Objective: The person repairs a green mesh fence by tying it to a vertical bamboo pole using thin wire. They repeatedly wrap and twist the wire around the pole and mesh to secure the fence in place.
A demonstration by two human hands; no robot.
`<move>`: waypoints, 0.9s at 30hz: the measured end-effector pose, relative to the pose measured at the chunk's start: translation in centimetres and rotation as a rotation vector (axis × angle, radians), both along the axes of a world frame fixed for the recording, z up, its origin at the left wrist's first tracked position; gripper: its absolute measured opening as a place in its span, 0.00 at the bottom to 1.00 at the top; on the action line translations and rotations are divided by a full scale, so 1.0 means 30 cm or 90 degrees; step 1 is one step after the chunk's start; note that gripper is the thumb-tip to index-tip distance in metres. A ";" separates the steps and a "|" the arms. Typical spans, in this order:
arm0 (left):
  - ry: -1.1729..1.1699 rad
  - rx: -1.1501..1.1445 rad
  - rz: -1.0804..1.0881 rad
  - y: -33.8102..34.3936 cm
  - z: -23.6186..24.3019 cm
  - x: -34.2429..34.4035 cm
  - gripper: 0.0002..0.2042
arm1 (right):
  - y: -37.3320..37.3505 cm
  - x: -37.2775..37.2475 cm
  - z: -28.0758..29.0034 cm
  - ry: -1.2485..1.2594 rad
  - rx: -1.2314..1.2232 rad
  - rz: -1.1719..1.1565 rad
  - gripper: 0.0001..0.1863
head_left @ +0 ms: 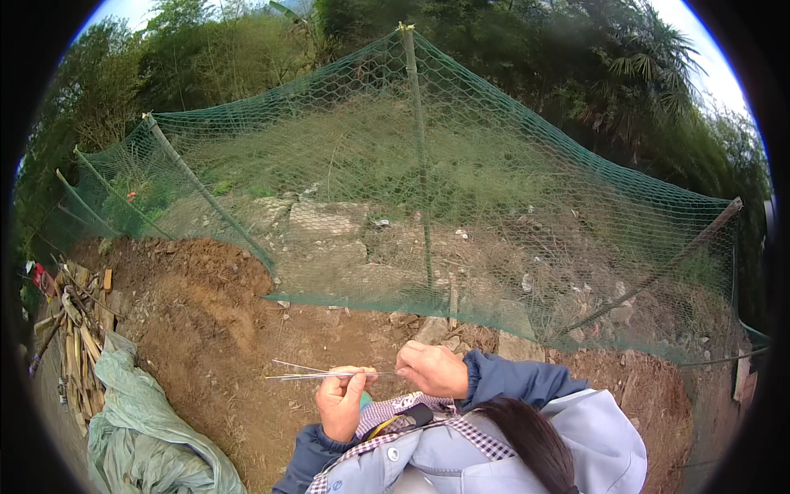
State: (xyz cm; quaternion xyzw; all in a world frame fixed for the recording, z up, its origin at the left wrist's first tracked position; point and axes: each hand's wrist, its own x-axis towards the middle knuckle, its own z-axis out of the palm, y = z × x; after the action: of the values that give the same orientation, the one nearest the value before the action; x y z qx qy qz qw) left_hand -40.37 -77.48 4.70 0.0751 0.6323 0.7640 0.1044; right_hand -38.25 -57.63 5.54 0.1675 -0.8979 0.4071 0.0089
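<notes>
My left hand (339,403) pinches a small bundle of thin, pale metal wires (292,376) between thumb and fingers. Their loose ends stick out to the left and fan apart slightly. On the other side, a thin length runs across to my right hand (432,369), whose fingers are curled closed around its end. Both hands are in front of my chest, a short gap apart. Below them, a dark object with a yellow part (403,421) lies against my checked clothing.
Ahead, a green mesh net (510,181) hangs on wooden poles (416,123) above a bare earth bank (197,296). Stones and brush show behind it. At left are stacked split wood (82,337) and a crumpled greenish tarp (144,436).
</notes>
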 end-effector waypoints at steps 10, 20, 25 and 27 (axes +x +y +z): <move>-0.016 0.075 -0.264 -0.134 -0.050 -0.425 0.04 | -0.131 -0.155 0.015 -0.063 -0.010 -0.144 0.04; 0.026 0.151 -0.171 0.117 -0.072 -0.761 0.04 | 0.153 -0.280 -0.085 -0.071 -0.076 -0.213 0.04; 0.073 0.216 -0.104 0.258 0.051 -0.986 0.04 | 0.353 -0.361 -0.103 -0.127 -0.235 -0.359 0.03; 0.061 0.268 -0.101 0.302 0.087 -1.033 0.04 | 0.419 -0.379 -0.093 -0.120 -0.412 -0.379 0.03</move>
State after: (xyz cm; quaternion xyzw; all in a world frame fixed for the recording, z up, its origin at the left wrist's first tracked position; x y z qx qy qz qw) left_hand -71.37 -68.43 7.32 0.1809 0.4555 0.8639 0.1158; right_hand -49.63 -45.05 2.74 -0.1474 -0.7304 0.6601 0.0955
